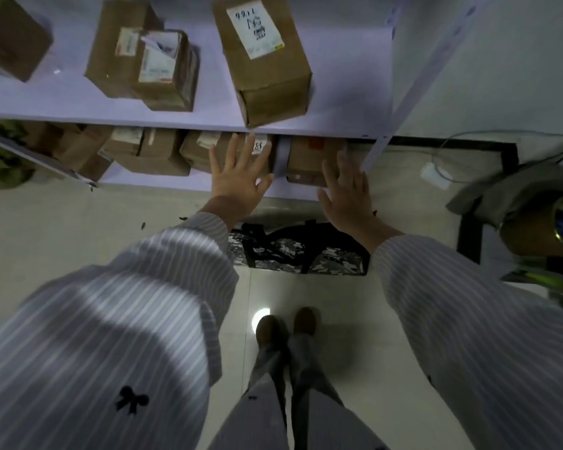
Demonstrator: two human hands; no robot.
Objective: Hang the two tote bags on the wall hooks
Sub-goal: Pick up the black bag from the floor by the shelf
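Both hands are held out flat with fingers spread and hold nothing: the left hand (238, 177) and the right hand (346, 193) hang side by side over the floor. Below and between them, nearer the person's shoes (285, 326), a dark camouflage-print tote bag (301, 251) lies flat on the pale tiles with its black straps slack on top. Only one bag can be made out; a second may lie under it or out of view, and no wall hooks show.

The step in hand looks like the first pickup. To do it well, the hands should drop straight down to the straps, gather both loops of one bag together in one hand, and lift so the bag hangs free before carrying it to a hook.

Beyond the fingertips stands a white shelf (338, 92) stacked with cardboard boxes. The tall box (267, 66) above the left hand carries a white label with handwriting, seemingly digits, too unclear to read for certain.
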